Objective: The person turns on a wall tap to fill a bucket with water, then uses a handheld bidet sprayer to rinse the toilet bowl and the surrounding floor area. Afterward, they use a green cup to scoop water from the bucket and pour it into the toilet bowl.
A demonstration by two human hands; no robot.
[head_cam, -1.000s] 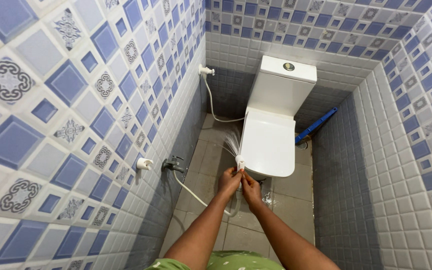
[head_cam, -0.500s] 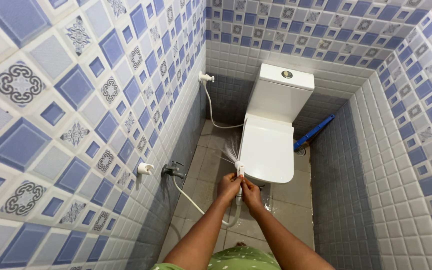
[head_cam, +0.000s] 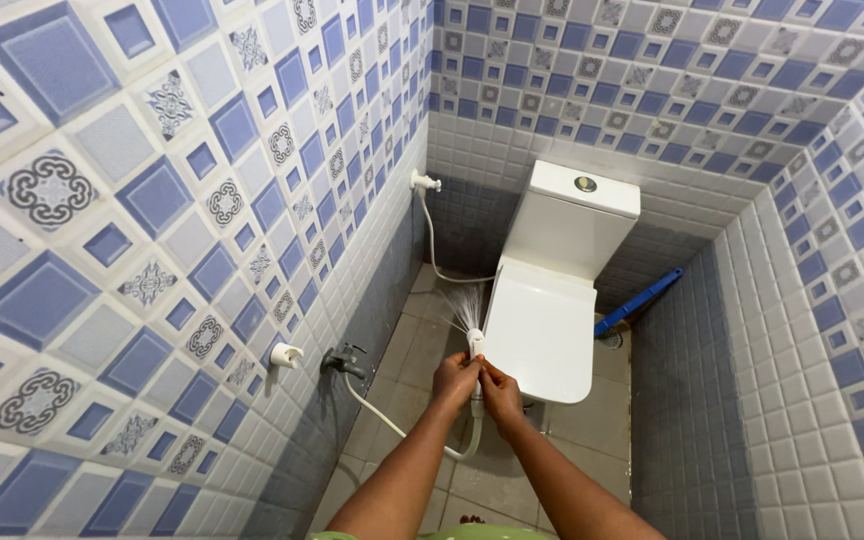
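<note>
My left hand (head_cam: pixel 455 380) and my right hand (head_cam: pixel 499 385) are both closed around a white hand-held spray nozzle (head_cam: pixel 475 346) in front of me. Water fans out from its tip (head_cam: pixel 466 312) toward the floor at the left side of the toilet. A white hose (head_cam: pixel 392 425) runs from the nozzle in a loop down to a metal tap (head_cam: pixel 342 361) low on the left wall. Just beyond my hands stands a white toilet (head_cam: pixel 547 330) with its lid shut and a cistern (head_cam: pixel 577 215) behind it.
Blue and white patterned tiles cover the left wall (head_cam: pixel 152 250); plain tiles cover the right wall (head_cam: pixel 802 350). A second valve (head_cam: pixel 424 183) with a hose feeds the cistern. A blue-handled brush (head_cam: pixel 642 300) leans by the toilet's right side. The floor (head_cam: pixel 402 360) is beige tile.
My hands stay on the nozzle and the spray keeps running. The view has shifted slightly, with the hands a little lower and more centred.
</note>
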